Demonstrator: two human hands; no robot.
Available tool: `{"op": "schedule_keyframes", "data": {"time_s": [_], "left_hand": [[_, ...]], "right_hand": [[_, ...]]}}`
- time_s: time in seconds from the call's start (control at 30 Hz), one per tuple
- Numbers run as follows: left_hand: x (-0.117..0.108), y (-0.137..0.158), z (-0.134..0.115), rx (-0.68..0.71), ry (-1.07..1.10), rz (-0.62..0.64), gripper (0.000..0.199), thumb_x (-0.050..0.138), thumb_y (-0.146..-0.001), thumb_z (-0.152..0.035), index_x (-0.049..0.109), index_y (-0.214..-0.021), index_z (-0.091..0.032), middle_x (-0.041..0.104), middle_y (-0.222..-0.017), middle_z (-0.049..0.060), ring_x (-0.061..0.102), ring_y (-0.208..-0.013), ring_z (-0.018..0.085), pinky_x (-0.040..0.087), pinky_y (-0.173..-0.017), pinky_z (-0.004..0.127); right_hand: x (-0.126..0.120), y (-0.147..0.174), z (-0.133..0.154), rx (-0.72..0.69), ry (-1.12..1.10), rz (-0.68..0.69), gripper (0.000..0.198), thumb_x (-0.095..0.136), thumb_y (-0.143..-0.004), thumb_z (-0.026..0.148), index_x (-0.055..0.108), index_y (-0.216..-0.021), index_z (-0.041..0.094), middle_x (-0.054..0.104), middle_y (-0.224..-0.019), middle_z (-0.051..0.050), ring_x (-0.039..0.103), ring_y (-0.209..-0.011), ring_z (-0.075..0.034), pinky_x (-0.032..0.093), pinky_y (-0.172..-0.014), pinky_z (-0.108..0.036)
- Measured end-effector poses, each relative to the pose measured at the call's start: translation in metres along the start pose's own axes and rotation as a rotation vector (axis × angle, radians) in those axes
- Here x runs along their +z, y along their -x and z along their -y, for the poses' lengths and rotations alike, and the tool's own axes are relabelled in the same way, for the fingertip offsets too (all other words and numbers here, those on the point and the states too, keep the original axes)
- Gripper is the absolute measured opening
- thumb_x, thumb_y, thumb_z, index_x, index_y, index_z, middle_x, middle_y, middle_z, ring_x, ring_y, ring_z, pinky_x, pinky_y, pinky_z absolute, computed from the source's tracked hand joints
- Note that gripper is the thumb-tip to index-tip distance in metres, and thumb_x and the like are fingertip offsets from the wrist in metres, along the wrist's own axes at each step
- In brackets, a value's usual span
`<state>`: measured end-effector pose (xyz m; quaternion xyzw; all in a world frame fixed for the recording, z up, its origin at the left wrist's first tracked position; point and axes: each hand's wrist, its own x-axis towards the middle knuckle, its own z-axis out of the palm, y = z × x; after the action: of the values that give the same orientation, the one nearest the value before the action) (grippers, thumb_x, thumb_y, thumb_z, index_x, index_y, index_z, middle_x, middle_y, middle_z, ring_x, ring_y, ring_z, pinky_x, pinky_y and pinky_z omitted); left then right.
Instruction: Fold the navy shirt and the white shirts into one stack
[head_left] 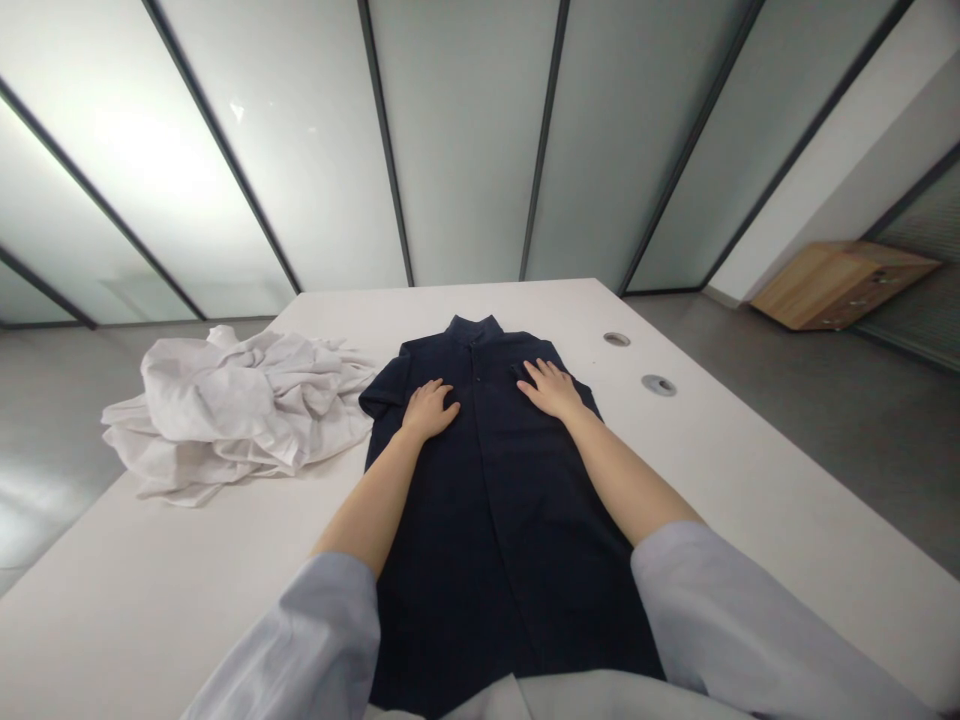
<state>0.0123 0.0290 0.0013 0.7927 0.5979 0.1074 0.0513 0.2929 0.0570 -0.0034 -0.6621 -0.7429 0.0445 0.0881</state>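
Observation:
A dark navy shirt (pixel 480 480) with a stand-up collar lies spread on the white table, its collar toward the far edge and its button front facing up. My left hand (pixel 429 410) rests flat on the left side of its chest, fingers apart. On the right side of the chest lies my right hand (pixel 551 388), also flat with spread fingers. Neither hand holds anything. The shirt's short left-hand sleeve sticks out beside my left hand. Its lower end runs under my body and is hidden there.
A crumpled heap of white cloth (pixel 247 410) lies on the left of the table (pixel 750 520), partly over its edge. Two round cable holes, one a grey grommet (pixel 658 385), are at the right. Frosted glass panels (pixel 465 140) stand behind; a wooden cabinet (pixel 825 285) stands far right.

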Motion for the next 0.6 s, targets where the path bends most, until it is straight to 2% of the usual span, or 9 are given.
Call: {"op": "schedule_keyframes", "data": {"time_s": [0.13, 0.37, 0.6], "left_hand": [[0.0022, -0.0011, 0.0018, 0.012, -0.002, -0.009, 0.051, 0.048, -0.093, -0.043, 0.056, -0.135, -0.016, 0.046, -0.148, 0.012, 0.039, -0.139, 0.028, 0.031, -0.115, 0.04], [0.0025, -0.0022, 0.0025, 0.004, -0.021, -0.002, 0.052, 0.046, -0.093, -0.044, 0.054, -0.136, -0.017, 0.045, -0.149, 0.011, 0.039, -0.139, 0.027, 0.031, -0.114, 0.04], [0.0073, -0.0056, -0.0009, -0.063, -0.106, 0.112, 0.068, 0.028, -0.095, -0.059, 0.034, -0.152, -0.022, 0.024, -0.16, 0.011, 0.018, -0.148, 0.032, 0.02, -0.117, 0.051]], "right_hand": [[-0.0003, -0.0019, 0.0027, 0.003, 0.035, 0.131, 0.08, 0.016, -0.092, 0.073, 0.03, -0.154, 0.025, 0.022, -0.161, -0.01, 0.018, -0.147, -0.033, 0.018, -0.116, -0.05], [-0.0038, -0.0022, 0.0053, 0.008, 0.038, 0.178, 0.087, 0.013, -0.088, 0.077, 0.025, -0.155, 0.024, 0.018, -0.162, -0.012, 0.014, -0.148, -0.033, 0.015, -0.117, -0.05], [-0.0017, -0.005, 0.0032, 0.003, 0.023, 0.167, 0.086, 0.018, -0.089, 0.077, 0.027, -0.155, 0.023, 0.019, -0.162, -0.012, 0.014, -0.148, -0.033, 0.016, -0.117, -0.051]]}}
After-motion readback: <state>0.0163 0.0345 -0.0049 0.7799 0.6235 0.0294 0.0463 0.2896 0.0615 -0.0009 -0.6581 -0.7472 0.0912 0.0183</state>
